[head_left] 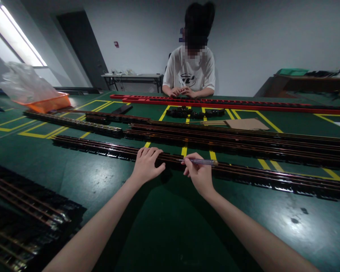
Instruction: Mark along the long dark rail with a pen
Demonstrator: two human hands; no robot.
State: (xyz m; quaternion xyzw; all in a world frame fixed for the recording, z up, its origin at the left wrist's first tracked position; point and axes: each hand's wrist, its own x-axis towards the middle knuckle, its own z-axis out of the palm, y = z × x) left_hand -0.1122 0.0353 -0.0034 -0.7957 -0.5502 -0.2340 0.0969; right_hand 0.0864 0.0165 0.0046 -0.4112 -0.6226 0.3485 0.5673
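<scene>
A long black strip (243,174) with copper-coloured rods along it lies across the green table in front of me. My left hand (147,164) rests on it from above, fingers bent over its far side and thumb spread away. To the right, my right hand (198,173) pinches a slim pen-like tool with a clear purplish handle (204,162). Its thin tip points left, at the strip between my hands. I cannot tell whether the tip touches the strip or exactly what kind of tool it is.
More rodded black strips (243,141) lie behind, others at the near left (25,200). Beyond are black pieces (194,112), cardboard (246,124), a red rail (215,102) and an orange bin (45,102) holding plastic bags. A person (189,71) sits opposite, hands at the rail.
</scene>
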